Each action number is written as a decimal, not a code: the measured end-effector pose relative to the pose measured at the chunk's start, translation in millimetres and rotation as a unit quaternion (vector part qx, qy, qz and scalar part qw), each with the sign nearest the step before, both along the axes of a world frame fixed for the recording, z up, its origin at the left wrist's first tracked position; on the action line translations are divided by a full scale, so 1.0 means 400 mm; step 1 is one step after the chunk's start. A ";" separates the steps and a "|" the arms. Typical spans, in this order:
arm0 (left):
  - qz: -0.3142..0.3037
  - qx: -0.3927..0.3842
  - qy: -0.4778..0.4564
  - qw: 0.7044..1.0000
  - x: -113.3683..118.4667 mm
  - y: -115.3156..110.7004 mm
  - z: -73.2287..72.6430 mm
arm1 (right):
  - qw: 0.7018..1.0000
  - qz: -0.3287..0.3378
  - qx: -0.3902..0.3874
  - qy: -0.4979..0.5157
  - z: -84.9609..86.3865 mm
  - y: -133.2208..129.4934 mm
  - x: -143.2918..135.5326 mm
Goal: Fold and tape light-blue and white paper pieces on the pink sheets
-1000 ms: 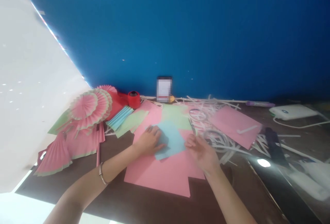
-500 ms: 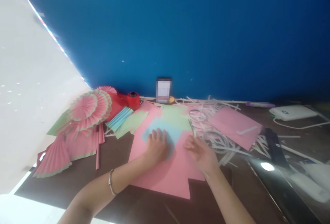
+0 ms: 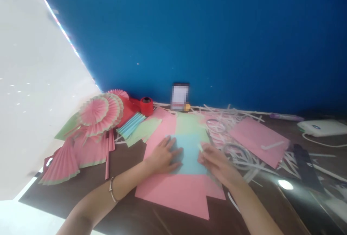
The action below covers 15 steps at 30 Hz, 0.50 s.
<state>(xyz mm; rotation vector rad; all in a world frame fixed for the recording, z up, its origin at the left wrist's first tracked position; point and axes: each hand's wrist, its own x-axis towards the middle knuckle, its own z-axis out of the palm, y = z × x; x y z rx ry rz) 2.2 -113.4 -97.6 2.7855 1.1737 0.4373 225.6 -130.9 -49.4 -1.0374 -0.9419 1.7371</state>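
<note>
A light blue sheet of paper (image 3: 191, 155) lies squared over pink paper (image 3: 173, 191) and a pale green sheet (image 3: 189, 119). My left hand (image 3: 164, 157) rests with fingers spread along the blue sheet's left side, pressing on it. At its right edge my right hand (image 3: 218, 162) is closed, thumb and fingers pinched on a narrow pale strip (image 3: 200, 148). Only the strip's tip shows clearly, and I cannot tell what it is made of. Another bit of white strip (image 3: 233, 202) shows beside my right wrist.
Pink and green pleated paper rosettes (image 3: 94, 110) and a red tape dispenser (image 3: 146, 106) stand on the left, near a folded blue paper fan (image 3: 131, 125). Paper scraps (image 3: 238, 155), a pink sheet (image 3: 260, 139), a purple marker (image 3: 286, 117) and a white device (image 3: 322, 127) lie right.
The blue sheet has turned from a slant to lie straight. My left hand has moved from its middle to its left side with fingers spreading, and my right hand has come to its right edge.
</note>
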 end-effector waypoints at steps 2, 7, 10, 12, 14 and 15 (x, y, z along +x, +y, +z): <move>-0.004 -0.009 -0.007 1.000 -0.008 0.000 -0.004 | 0.998 0.034 -0.005 -0.046 0.021 0.013 -0.008; 0.003 -0.030 -0.046 0.998 -0.015 -0.003 -0.004 | 0.984 0.124 -0.025 -0.127 0.072 0.072 -0.044; 0.014 -0.048 -0.092 0.995 -0.013 0.002 -0.002 | 0.981 0.150 -0.047 -0.117 0.075 0.126 -0.084; 0.041 -0.060 -0.132 0.989 -0.013 0.013 -0.001 | 0.981 0.160 -0.064 -0.086 0.060 0.160 -0.109; 0.118 -0.055 -0.169 0.977 -0.015 0.028 -0.001 | 0.983 0.157 -0.086 -0.036 0.037 0.186 -0.127; 0.170 -0.045 -0.181 0.968 -0.017 0.036 -0.001 | 0.984 0.150 -0.097 -0.008 0.025 0.195 -0.131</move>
